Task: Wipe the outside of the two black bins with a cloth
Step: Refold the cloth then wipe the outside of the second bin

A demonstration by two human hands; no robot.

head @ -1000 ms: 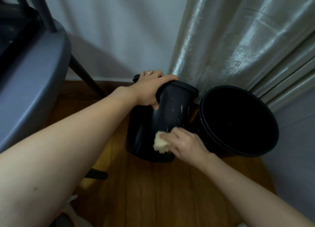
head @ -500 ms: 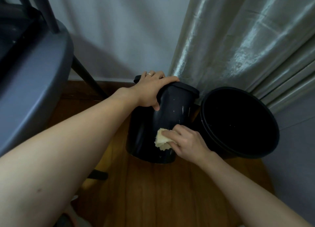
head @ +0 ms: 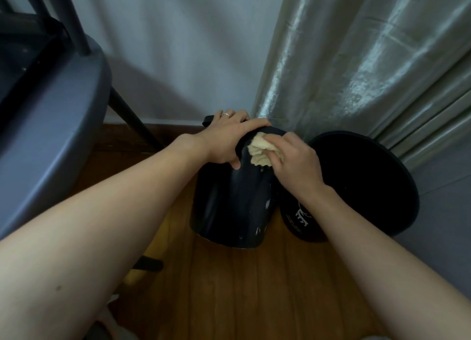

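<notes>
Two black bins stand on the wooden floor by the wall. The smaller lidded bin (head: 229, 207) is at centre, with pale streaks on its side. My left hand (head: 229, 140) grips its top edge, a ring on one finger. My right hand (head: 295, 161) presses a crumpled beige cloth (head: 258, 152) against the upper side of this bin, just below the lid. The larger open bin (head: 362, 181) stands to the right, touching the smaller one; white printed marks show low on its side.
A grey chair seat (head: 51, 125) with dark legs fills the left side. A shiny grey curtain (head: 356, 59) hangs behind the bins on the right. A white wall (head: 178, 46) is behind, and wooden floor (head: 242, 288) lies in front.
My right hand has slid the cloth up the smaller bin's side, from near the bottom to just under the lid. My left hand has kept its grip on the top.
</notes>
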